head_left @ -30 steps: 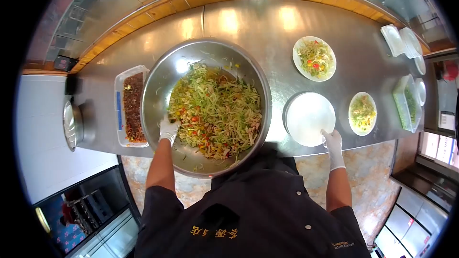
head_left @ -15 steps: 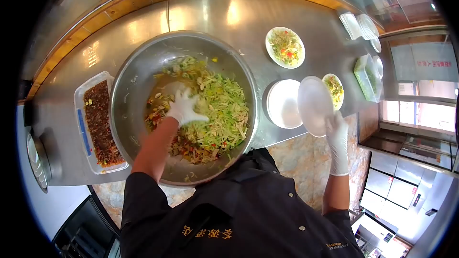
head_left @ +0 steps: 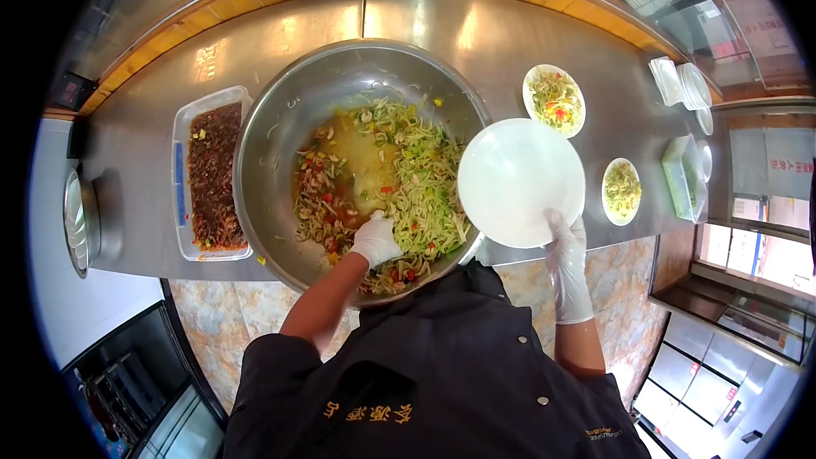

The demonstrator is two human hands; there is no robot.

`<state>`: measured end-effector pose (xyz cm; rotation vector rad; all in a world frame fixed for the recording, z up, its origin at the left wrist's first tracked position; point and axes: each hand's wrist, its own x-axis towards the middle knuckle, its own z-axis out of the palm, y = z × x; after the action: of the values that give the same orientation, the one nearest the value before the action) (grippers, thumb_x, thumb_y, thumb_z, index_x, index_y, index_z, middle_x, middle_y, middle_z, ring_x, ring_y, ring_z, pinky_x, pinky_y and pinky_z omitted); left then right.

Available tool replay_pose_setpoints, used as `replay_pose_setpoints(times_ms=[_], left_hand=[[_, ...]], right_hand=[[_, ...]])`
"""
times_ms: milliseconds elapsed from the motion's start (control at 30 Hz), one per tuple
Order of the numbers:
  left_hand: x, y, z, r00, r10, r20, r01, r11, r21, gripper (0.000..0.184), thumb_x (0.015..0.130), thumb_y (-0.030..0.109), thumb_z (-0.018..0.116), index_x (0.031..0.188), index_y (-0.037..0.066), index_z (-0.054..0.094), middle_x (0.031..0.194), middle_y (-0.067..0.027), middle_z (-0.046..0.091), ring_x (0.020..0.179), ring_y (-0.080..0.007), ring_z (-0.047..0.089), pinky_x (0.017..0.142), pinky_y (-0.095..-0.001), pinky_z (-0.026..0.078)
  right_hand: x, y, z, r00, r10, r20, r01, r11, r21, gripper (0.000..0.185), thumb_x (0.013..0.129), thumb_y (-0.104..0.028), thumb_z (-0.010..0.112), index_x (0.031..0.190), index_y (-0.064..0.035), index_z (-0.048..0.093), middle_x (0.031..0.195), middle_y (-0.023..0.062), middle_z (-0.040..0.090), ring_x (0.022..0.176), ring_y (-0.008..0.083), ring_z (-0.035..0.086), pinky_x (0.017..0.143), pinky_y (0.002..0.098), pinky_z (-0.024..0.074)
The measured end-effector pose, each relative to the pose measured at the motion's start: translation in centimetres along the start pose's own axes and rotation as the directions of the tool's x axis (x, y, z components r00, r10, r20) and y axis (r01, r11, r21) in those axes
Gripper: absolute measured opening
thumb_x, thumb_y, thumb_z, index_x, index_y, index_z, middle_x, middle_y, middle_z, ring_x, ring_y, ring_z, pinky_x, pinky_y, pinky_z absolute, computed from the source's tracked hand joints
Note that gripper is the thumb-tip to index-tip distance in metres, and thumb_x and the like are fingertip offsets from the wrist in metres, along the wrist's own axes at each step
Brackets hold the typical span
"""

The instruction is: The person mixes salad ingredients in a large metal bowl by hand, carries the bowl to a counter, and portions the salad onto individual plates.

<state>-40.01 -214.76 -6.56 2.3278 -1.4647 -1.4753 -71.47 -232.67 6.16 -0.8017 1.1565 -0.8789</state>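
A large steel mixing bowl [head_left: 280, 110] holds shredded green vegetables [head_left: 425, 187] mixed with red bits and pooled yellowish liquid. Low in this bowl, my gloved left hand [head_left: 376, 240] is curled into the shredded vegetables; its fingertips are buried among them. My gloved right hand [head_left: 567, 268] grips a white plate [head_left: 520, 180] by its near edge. The plate's face is bare, and its left side overlaps the bowl's right rim from this viewpoint. Whatever lies beneath the plate is hidden.
Two filled plates, one farther back [head_left: 554, 100] and one at right [head_left: 622, 192], stand on the steel counter [head_left: 476, 13]. A plastic tub [head_left: 212, 178] of dark red-brown mixture sits left of the bowl. Stacked dishes [head_left: 680, 85] and a clear container of greens [head_left: 682, 177] line the right end.
My left hand has moved toward the bowl's near side and its spread fingers have curled into the vegetables. My right hand has brought the plate left, beside the bowl.
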Motion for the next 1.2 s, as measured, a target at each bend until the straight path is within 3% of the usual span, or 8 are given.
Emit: replay_pose_setpoints(times_ms=[200,367,600,767,867,1000,1100,1200], left_hand=[[2.6,-3.5,0.7,0.923,0.304,0.236,-0.005,0.623,-0.782,0.062,0.075,-0.001,0.075,0.136,0.000,0.062,0.125,-0.0085,0.071,0.102,-0.0205,0.066,0.095,-0.0322,0.051],[-0.4,-2.5,-5.1,0.934,0.353,0.046,-0.085,0.346,-0.934,0.063,0.075,-0.009,0.069,0.136,0.002,0.064,0.123,-0.0027,0.071,0.111,-0.0139,0.064,0.105,-0.0314,0.046],[-5.5,4.4,-13.3,0.899,0.399,-0.179,-0.404,0.601,-0.689,0.064,0.073,-0.003,0.074,0.136,0.002,0.063,0.122,-0.0045,0.070,0.114,-0.0128,0.063,0.099,-0.0295,0.052],[-4.1,7.5,-12.0,0.647,0.582,-0.492,-0.625,0.775,0.095,0.073,0.075,0.018,0.081,0.141,-0.001,0.057,0.125,-0.0215,0.066,0.124,-0.0314,0.061,0.113,-0.0404,0.042],[-5.9,7.3,-14.5,0.727,0.507,-0.464,-0.653,0.720,-0.237,0.072,0.075,0.023,0.083,0.138,-0.002,0.059,0.122,-0.0237,0.068,0.115,-0.0358,0.064,0.106,-0.0395,0.047],[-3.9,-4.1,-14.5,0.925,-0.071,-0.372,-0.168,0.804,-0.570,0.082,0.084,0.034,0.083,0.149,-0.002,0.048,0.130,-0.0261,0.066,0.131,-0.0356,0.059,0.109,-0.0400,0.048],[-2.1,-9.7,-6.9,0.908,-0.345,-0.236,0.346,0.937,-0.038,0.128,0.069,0.068,0.084,0.162,0.002,0.027,0.158,-0.0426,0.026,0.143,-0.0537,0.040,0.119,-0.0474,0.037],[-3.6,-2.2,-3.5,0.954,-0.278,-0.112,0.264,0.956,-0.126,0.133,0.064,0.081,0.079,0.165,0.012,0.027,0.163,-0.0421,0.012,0.146,-0.0581,0.033,0.119,-0.0555,0.034]], right_hand=[[-0.1,3.0,0.6,0.992,0.068,0.109,-0.076,0.994,0.077,0.053,0.095,0.001,0.067,0.145,-0.0007,0.048,0.136,0.0133,0.063,0.122,0.0252,0.063,0.105,0.0410,0.0531],[0.4,4.4,1.3,0.978,0.118,0.175,-0.130,0.989,0.063,0.048,0.098,0.000,0.064,0.143,0.0020,0.048,0.133,0.0149,0.063,0.119,0.0247,0.065,0.102,0.0397,0.0545],[0.9,8.7,5.2,0.924,0.217,0.316,-0.222,0.975,-0.021,0.041,0.101,-0.002,0.062,0.141,-0.0003,0.053,0.124,0.0131,0.067,0.106,0.0217,0.068,0.089,0.0344,0.0581],[-0.4,9.9,8.7,0.840,0.307,0.448,-0.353,0.935,0.020,0.042,0.102,-0.001,0.058,0.143,-0.0023,0.051,0.130,0.0130,0.066,0.110,0.0242,0.070,0.090,0.0393,0.0628],[-0.7,10.2,8.6,0.818,0.328,0.472,-0.404,0.912,0.066,0.042,0.102,0.000,0.058,0.144,-0.0018,0.050,0.134,0.0152,0.065,0.116,0.0276,0.069,0.095,0.0427,0.0629],[0.0,11.1,6.4,0.823,0.318,0.471,-0.408,0.908,0.100,0.047,0.102,-0.001,0.058,0.148,-0.0018,0.045,0.137,0.0163,0.063,0.119,0.0295,0.068,0.095,0.0437,0.0633],[-0.2,10.6,4.9,0.863,0.287,0.415,-0.367,0.922,0.125,0.052,0.101,-0.001,0.058,0.151,-0.0022,0.041,0.138,0.0172,0.062,0.119,0.0304,0.068,0.095,0.0438,0.0636],[-0.4,10.3,3.0,0.904,0.271,0.331,-0.342,0.922,0.179,0.056,0.099,0.005,0.057,0.152,-0.0036,0.039,0.142,0.0167,0.058,0.124,0.0307,0.065,0.096,0.0431,0.0629]])
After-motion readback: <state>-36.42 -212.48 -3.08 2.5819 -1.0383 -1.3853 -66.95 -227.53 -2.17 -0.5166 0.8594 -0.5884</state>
